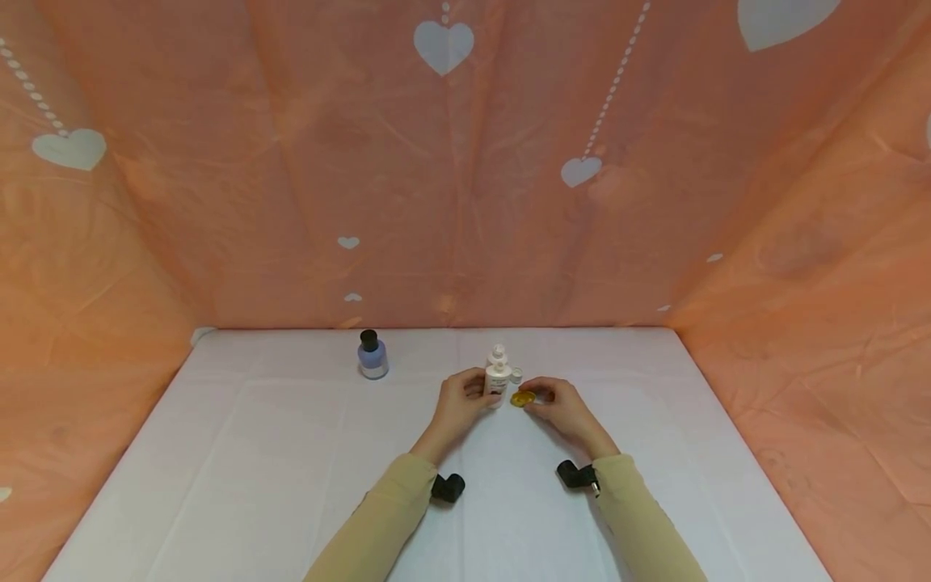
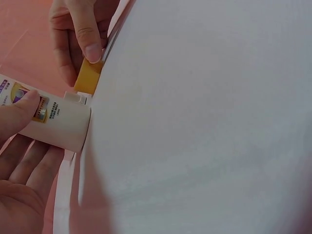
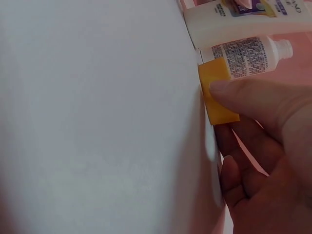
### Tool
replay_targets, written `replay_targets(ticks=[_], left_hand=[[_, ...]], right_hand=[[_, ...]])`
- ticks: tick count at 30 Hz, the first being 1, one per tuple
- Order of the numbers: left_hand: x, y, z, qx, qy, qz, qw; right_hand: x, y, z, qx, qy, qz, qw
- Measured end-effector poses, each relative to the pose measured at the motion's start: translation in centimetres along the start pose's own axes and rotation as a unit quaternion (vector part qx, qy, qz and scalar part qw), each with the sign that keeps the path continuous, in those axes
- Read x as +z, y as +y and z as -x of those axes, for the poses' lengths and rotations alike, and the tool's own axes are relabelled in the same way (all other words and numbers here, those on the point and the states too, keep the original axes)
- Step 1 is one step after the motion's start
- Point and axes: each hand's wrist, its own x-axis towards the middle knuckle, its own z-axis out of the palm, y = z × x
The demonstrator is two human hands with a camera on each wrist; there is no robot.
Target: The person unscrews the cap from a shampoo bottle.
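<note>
My left hand [image 1: 460, 404] grips a white bottle [image 2: 61, 119] with a purple and gold label, thumb across its front. With thumb and fingers, my right hand [image 1: 569, 411] pinches a short yellow piece [image 1: 522, 398], rounded from above and straight-edged in the right wrist view; its exact kind is unclear. Beside the gripped bottle stands a small bottle [image 3: 248, 56] with a narrow white neck and a label of fine print. Another white bottle [image 1: 498, 353] shows just behind the gripped one, partly hidden by it. The yellow piece is low, close to the tabletop.
A blue-purple bottle [image 1: 373, 360] with a black cap stands upright at the back left of the white-covered table [image 1: 291, 485]. Orange cloth [image 1: 451, 162] with pale hearts encloses the back and both sides. A black device [image 1: 448, 488] is on each wrist.
</note>
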Motion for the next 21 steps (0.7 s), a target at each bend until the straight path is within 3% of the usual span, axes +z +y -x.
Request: replay_targets(ticks=[5,14,21], left_hand=[[-0.1,0.0,0.0,-0.002,0.003,-0.002,1.0],[-1.2,0.1,0.7,-0.003,0.016,-0.011,0.9998],[-3.9,1.1,2.4,-0.008,0.02,0.005,0.9998]], right_hand=[[-0.1,-0.1,-0.2,-0.01,-0.001,0.006,0.9999],[-1.2,-0.7,0.5,0.015,0.007,-0.007,0.9998],[-3.5,-2.6,1.4,-0.045,0.01,-0.039,0.9982]])
